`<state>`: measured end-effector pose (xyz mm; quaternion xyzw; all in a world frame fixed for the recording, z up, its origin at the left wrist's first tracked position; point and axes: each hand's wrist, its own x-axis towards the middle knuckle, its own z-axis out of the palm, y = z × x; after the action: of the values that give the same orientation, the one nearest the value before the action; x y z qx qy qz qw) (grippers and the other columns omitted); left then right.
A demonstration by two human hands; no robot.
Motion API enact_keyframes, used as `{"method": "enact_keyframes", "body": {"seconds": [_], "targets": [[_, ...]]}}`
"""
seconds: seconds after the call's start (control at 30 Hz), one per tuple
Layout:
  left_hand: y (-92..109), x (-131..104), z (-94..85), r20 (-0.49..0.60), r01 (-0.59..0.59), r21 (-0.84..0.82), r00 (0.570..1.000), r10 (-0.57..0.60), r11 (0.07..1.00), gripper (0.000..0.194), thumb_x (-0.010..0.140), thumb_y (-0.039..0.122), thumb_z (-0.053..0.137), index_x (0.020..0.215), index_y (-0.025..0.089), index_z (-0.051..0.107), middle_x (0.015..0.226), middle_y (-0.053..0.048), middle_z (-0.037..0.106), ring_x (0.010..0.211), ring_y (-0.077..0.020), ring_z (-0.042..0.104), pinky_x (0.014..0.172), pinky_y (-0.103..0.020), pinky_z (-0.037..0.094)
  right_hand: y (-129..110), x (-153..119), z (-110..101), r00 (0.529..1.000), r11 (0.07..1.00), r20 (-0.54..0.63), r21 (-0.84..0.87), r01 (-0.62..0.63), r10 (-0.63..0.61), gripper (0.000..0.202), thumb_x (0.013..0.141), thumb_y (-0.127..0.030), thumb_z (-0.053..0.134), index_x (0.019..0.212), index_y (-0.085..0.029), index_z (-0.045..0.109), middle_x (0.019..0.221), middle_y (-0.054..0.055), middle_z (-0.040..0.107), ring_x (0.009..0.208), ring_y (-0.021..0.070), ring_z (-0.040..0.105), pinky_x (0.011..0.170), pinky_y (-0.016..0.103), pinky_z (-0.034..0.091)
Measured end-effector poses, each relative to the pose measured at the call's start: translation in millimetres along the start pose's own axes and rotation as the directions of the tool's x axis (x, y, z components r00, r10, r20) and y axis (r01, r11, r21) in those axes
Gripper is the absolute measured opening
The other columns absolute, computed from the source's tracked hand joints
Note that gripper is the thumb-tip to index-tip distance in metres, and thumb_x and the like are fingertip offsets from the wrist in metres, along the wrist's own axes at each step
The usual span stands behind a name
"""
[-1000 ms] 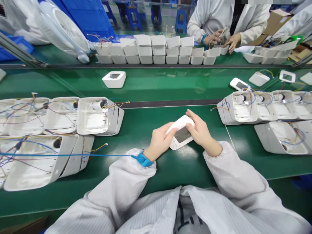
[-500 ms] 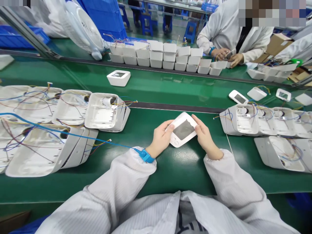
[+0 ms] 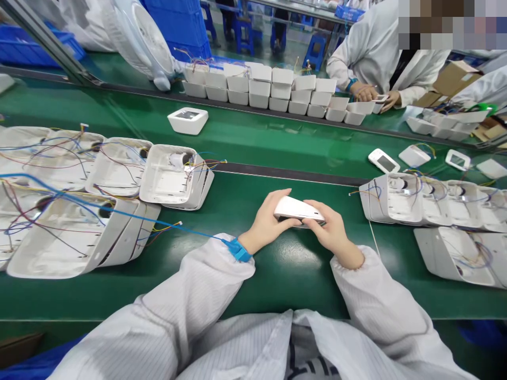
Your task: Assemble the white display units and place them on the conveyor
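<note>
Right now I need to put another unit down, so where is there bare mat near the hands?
Bare green mat lies between the sleeves, below the white unit held by left hand and right hand. Another strip runs between the wired shells and left hand. Both flanks are crowded, including the right shells.

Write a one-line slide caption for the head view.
Left hand and right hand hold a white device casing above the green bench, between rows of wired housings.

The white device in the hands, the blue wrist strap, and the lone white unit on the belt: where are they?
white device (image 3: 297, 209), head view, its top shell.
blue wrist strap (image 3: 237, 249), head view, the band.
lone white unit (image 3: 187, 121), head view, its front wall.
</note>
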<state>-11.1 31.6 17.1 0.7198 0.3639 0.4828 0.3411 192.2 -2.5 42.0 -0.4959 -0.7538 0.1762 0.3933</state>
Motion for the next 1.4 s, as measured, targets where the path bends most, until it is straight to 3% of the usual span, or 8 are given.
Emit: {"method": "enact_keyframes", "body": {"seconds": [0.13,0.43,0.67,0.8,0.93,1.1,1.27,1.4], "targets": [[3.9,-1.2,1.2,-0.023,0.004,-0.022,1.000,-0.004,1.000,0.048,0.082,0.040,0.071,0.123,0.021,0.054,0.119,-0.009,0.059,0.110,-0.0238,0.058,0.094,-0.038,0.049,-4.8,-1.7,3.8,0.999,0.998,-0.010,-0.058,0.036,-0.036,0.033,0.091,-0.039,0.061,0.120,-0.022,0.063,0.110,0.008,0.071,0.096,0.0230,0.068,0.081,0.035,0.054],[8.5,-0.1,6.3,-0.106,-0.024,0.093,0.994,0.034,0.995,0.038,0.082,0.037,0.072,0.112,0.019,0.057,0.109,-0.007,0.061,0.101,-0.0215,0.058,0.087,-0.035,0.049,-10.7,-0.6,9.7,0.997,0.999,-0.081,-0.037,-0.018,0.015,0.027,0.091,-0.037,0.061,0.114,-0.022,0.065,0.104,0.006,0.072,0.091,0.0209,0.067,0.079,0.034,0.054],[3.2,-1.1,6.5,-0.056,0.054,0.046,0.997,-0.051,0.998,0.052,0.089,0.042,0.063,0.133,0.021,0.048,0.127,-0.011,0.057,0.117,-0.0245,0.056,0.100,-0.039,0.046,12.7,5.5,3.3,0.999,0.993,-0.032,-0.115,-0.006,0.002,0.039,0.092,-0.048,0.056,0.119,-0.021,0.064,0.114,0.009,0.071,0.098,0.0228,0.068,0.085,0.034,0.052],[-2.1,-2.5,10.1,0.023,0.070,0.091,0.997,-0.073,0.993,0.072,0.090,0.042,0.060,0.149,0.020,0.026,0.147,-0.017,0.042,0.137,-0.0302,0.042,0.113,-0.049,0.036,37.8,13.0,-2.1,0.975,0.963,-0.043,-0.150,-0.224,0.220,0.046,0.093,-0.056,0.046,0.106,-0.018,0.067,0.093,0.008,0.073,0.079,0.0216,0.067,0.072,0.032,0.050],[-3.7,-2.7,12.4,0.004,0.037,0.130,0.999,-0.038,0.991,0.070,0.090,0.038,0.059,0.148,0.019,0.026,0.150,-0.018,0.037,0.142,-0.0318,0.034,0.118,-0.053,0.030,57.3,20.7,2.4,0.869,0.874,-0.146,-0.046,-0.484,0.474,0.057,0.090,-0.066,0.040,0.080,-0.017,0.066,0.071,0.006,0.068,0.066,0.0200,0.060,0.059,0.030,0.044],[-4.8,-2.7,12.5,0.016,0.038,0.109,0.999,-0.040,0.993,0.068,0.089,0.034,0.058,0.147,0.018,0.027,0.148,-0.019,0.038,0.141,-0.0311,0.036,0.117,-0.054,0.033,70.8,70.0,23.1,0.774,0.798,-0.206,0.238,-0.554,0.599,0.067,0.084,-0.077,0.038,0.081,-0.015,0.066,0.073,0.009,0.069,0.060,0.0190,0.060,0.053,0.030,0.045],[-4.4,-3.0,10.0,0.097,0.048,0.126,0.993,-0.060,0.991,0.065,0.087,0.031,0.058,0.145,0.016,0.032,0.144,-0.018,0.043,0.138,-0.0291,0.041,0.116,-0.050,0.037,74.1,156.3,52.8,0.810,0.840,-0.225,0.181,-0.511,0.541,0.070,0.096,-0.066,0.016,0.105,-0.014,0.062,0.083,0.011,0.070,0.060,0.0172,0.063,0.055,0.029,0.048],[0.3,-2.3,6.8,0.180,0.051,0.187,0.980,-0.086,0.981,0.057,0.086,0.031,0.061,0.138,0.017,0.044,0.139,-0.016,0.050,0.130,-0.0294,0.049,0.111,-0.048,0.042,73.2,176.4,76.5,0.870,0.887,-0.214,-0.032,-0.460,0.444,0.050,0.093,-0.056,0.043,0.108,-0.013,0.065,0.098,0.014,0.070,0.087,0.0221,0.067,0.079,0.034,0.050]]}}
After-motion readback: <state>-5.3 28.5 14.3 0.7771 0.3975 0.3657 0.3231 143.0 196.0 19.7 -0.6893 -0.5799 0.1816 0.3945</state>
